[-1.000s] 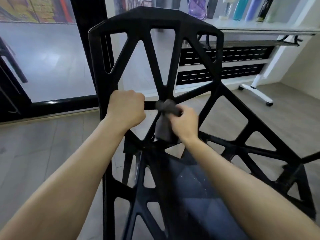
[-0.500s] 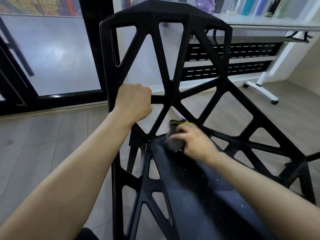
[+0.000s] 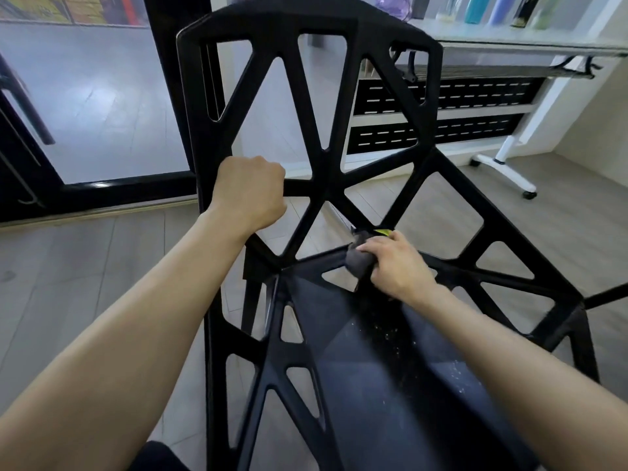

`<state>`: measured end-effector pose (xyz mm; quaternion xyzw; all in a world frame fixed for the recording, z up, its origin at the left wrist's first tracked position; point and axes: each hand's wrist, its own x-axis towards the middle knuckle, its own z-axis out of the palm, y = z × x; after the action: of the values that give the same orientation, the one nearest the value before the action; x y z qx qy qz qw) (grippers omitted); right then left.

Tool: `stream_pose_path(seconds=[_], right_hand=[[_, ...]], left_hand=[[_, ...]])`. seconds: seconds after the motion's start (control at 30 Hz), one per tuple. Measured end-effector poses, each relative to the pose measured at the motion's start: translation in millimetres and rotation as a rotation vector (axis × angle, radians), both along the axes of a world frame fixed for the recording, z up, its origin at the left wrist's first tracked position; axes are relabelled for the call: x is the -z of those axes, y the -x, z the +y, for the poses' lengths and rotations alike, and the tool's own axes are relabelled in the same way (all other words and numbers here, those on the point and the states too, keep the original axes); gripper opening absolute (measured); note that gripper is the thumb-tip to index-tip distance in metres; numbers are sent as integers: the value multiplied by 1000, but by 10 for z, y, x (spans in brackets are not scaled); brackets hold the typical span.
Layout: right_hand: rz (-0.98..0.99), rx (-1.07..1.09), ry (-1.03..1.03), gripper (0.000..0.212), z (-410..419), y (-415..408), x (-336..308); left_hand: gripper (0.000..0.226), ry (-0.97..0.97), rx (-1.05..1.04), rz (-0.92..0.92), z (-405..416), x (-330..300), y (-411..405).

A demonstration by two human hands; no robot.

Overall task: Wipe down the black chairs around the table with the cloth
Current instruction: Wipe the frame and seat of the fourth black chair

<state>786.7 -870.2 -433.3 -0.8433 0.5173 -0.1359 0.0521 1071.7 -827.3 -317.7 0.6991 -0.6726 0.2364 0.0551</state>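
Black chair (image 3: 326, 185) fills the middle of the picture, and it is made of thick bars with big three-cornered holes between them. Your left hand (image 3: 249, 193) sits left of the middle, and its fingers are wrapped tight around one flat bar in the chair's back. Your right hand (image 3: 396, 263) is lower and a bit to the right, where the back meets the seat. It grips a dark grey cloth (image 3: 360, 260), all bunched up, and presses it on a bar there. A little yellow-green bit peeks out just above your fingers. The seat (image 3: 390, 368) runs down toward the bottom of the picture, and it has small pale crumbs and dust on it. Both your bare arms reach in from the bottom corners. In the upper right there is a white table (image 3: 530, 42) with bottles (image 3: 503, 8) on top and a white leg with a wheel (image 3: 528, 194) on the floor. In the upper left there is a glass door with a black frame (image 3: 163, 69). The floor (image 3: 85, 266) is grey wood planks.
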Motion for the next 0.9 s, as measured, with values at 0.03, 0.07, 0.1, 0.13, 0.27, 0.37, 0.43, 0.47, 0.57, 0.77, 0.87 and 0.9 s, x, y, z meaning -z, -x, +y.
stream_pose_path(seconds=[0.03, 0.07, 0.1, 0.13, 0.27, 0.37, 0.43, 0.47, 0.57, 0.77, 0.87, 0.9], right_hand=[[-37, 33, -6, 50, 32, -41, -6], [-65, 22, -15, 44, 152, -210, 9], [-97, -38, -44, 43, 320, -459, 28], [-133, -126, -86, 48, 515, -715, 47], [-166, -408, -116, 60, 833, -947, 41], [47, -215, -3, 65, 227, -137, -23], [230, 68, 32, 50, -204, 470, -129], [260, 186, 13, 41, -319, 657, -190], [168, 272, 12, 39, -261, 461, -222], [9, -307, 48, 58, 424, -483, 75], [38, -235, 18, 63, 158, -349, 57], [76, -208, 3, 64, 99, -180, 35]], left_hand=[[12, -5, -1, 1, 8, -3, 6], [11, -9, -3, 4, 11, -3, 14], [10, -10, -5, 7, 15, -9, 20], [9, -9, -5, 4, 15, -15, 18], [9, -6, 1, -4, 43, 4, 5], [10, -20, 1, 16, 58, -3, 7], [12, -23, 0, 10, 55, -5, 17], [13, -22, -4, 4, 53, -6, 23], [11, -13, -22, -10, 35, -1, 27], [10, -11, -34, -4, 41, -14, 31], [12, -2, -23, 6, 56, 1, 23], [13, -2, -27, 5, 56, -1, 22]])
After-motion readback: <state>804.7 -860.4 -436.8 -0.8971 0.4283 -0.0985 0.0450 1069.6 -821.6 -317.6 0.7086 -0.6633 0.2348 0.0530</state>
